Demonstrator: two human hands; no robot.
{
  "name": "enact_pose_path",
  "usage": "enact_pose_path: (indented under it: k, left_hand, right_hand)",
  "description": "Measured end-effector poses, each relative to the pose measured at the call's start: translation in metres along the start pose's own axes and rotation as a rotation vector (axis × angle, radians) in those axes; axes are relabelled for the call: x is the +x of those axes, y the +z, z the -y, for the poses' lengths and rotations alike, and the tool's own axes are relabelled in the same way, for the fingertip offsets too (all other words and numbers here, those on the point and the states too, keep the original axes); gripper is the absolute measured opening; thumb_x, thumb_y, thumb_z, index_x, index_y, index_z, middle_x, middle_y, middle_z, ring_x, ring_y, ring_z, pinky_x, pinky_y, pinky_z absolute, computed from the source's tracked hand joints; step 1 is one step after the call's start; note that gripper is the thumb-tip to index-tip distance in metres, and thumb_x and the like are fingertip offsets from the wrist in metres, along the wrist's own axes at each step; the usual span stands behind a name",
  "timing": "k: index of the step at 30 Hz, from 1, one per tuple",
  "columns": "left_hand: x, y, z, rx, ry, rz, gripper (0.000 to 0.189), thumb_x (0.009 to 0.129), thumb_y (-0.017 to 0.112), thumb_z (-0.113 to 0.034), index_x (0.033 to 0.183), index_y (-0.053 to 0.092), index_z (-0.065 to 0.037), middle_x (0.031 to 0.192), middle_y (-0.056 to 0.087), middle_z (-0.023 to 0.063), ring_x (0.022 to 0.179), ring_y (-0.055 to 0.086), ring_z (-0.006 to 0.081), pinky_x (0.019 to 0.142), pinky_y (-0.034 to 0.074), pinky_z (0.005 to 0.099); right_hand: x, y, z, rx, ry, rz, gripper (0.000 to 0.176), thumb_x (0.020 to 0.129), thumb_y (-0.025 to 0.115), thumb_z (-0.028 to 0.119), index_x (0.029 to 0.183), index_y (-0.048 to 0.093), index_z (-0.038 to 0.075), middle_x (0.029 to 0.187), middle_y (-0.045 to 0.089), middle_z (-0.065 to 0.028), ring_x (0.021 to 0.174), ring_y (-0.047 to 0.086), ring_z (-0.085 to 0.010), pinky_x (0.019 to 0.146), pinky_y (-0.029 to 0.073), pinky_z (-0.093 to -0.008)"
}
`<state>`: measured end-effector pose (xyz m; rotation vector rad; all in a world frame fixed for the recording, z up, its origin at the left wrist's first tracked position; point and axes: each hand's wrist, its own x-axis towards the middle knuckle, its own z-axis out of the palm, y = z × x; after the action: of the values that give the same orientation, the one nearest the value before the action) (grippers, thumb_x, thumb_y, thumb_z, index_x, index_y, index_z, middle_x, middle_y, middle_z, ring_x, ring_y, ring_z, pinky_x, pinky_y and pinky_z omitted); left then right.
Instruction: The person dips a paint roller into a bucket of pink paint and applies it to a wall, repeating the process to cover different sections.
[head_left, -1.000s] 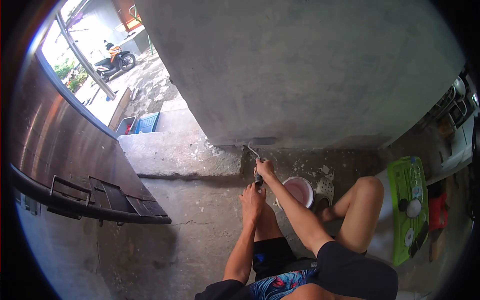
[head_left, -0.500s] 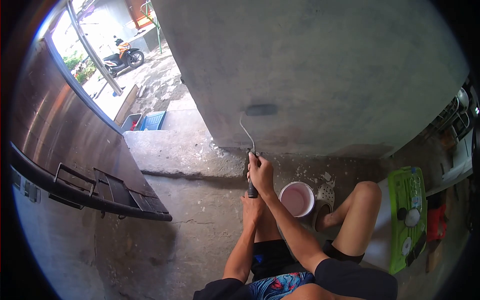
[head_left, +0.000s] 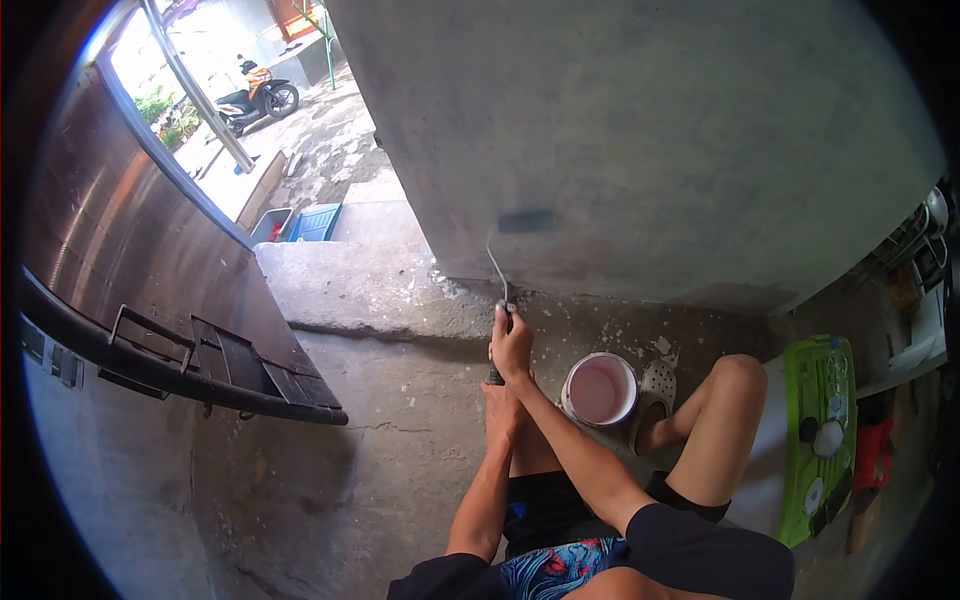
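Note:
A paint roller [head_left: 527,221] with a bent wire frame and a dark handle lies against the grey wall [head_left: 680,150], low down; its sleeve is a dark blur. My right hand [head_left: 512,345] is wrapped round the upper part of the handle. Just below it, my left hand [head_left: 500,402] is closed at the handle's lower end, with its fingers partly hidden. Right of my hands stands a white bucket [head_left: 632,385] with pinkish, paint-stained insides.
A brown door [head_left: 150,270] with a metal handle stands open at left. A raised concrete step [head_left: 350,290] leads outside, where a motorbike [head_left: 262,100] is parked. At right lies a green tray [head_left: 800,440] with a bottle and small items. Paint specks dot the floor by my shoe [head_left: 657,385].
My left hand has come up to the roller's handle end, which was bare before. My right hand and the roller have shifted slightly. The camera view has moved a little.

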<state>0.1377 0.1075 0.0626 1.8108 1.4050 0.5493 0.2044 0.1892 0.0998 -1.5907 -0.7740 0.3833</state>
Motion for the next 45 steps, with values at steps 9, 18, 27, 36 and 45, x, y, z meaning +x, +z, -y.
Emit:
enact_pose_path:
  k: [9,18,27,36,45]
  left_hand:
    - [0.012,-0.015,-0.019,0.088,-0.050,0.033,0.036,0.099,0.050,-0.027,0.119,0.058,0.001,0.111,0.060,0.0302,0.107,0.051,0.0526,0.093,0.041,0.0562]
    - [0.014,0.023,0.025,-0.018,0.217,-0.185,0.030,0.095,0.062,-0.026,0.105,0.058,0.002,0.101,0.063,0.0237,0.092,0.057,0.0452,0.085,0.043,0.0517]
    - [0.011,0.008,0.017,0.052,0.152,-0.026,0.048,0.098,0.057,-0.037,0.130,0.050,-0.001,0.125,0.056,0.0250,0.112,0.051,0.0449,0.098,0.036,0.0525]
    - [0.022,0.035,0.020,0.101,0.344,-0.223,0.025,0.089,0.066,-0.021,0.093,0.053,0.000,0.084,0.057,0.0182,0.079,0.056,0.0392,0.072,0.044,0.0485]
    - [0.026,0.040,-0.041,0.394,0.315,0.072,0.041,0.100,0.049,-0.041,0.106,0.066,-0.004,0.108,0.070,0.0201,0.101,0.066,0.0374,0.091,0.045,0.0548]
  right_hand:
    - [0.024,0.008,-0.037,0.395,0.677,0.211,0.039,0.103,0.055,0.034,0.085,0.058,0.000,0.062,0.053,-0.0038,0.044,0.054,-0.0148,0.038,0.047,-0.0317]
    - [0.006,0.000,0.029,0.383,0.430,0.237,0.039,0.103,0.056,0.034,0.080,0.055,0.002,0.061,0.053,-0.0030,0.044,0.055,-0.0134,0.037,0.045,-0.0321]
    - [0.019,0.057,-0.040,0.245,0.634,0.241,0.046,0.100,0.057,0.033,0.075,0.061,-0.006,0.057,0.059,-0.0104,0.044,0.062,-0.0215,0.040,0.051,-0.0371]
    - [0.019,0.005,0.074,0.636,0.556,0.281,0.038,0.101,0.059,0.036,0.084,0.057,0.002,0.065,0.054,-0.0028,0.047,0.052,-0.0108,0.039,0.044,-0.0287]
    - [0.048,-0.194,0.184,0.412,0.102,0.161,0.028,0.101,0.060,0.028,0.086,0.057,0.004,0.061,0.051,0.0012,0.043,0.049,-0.0073,0.037,0.038,-0.0264]
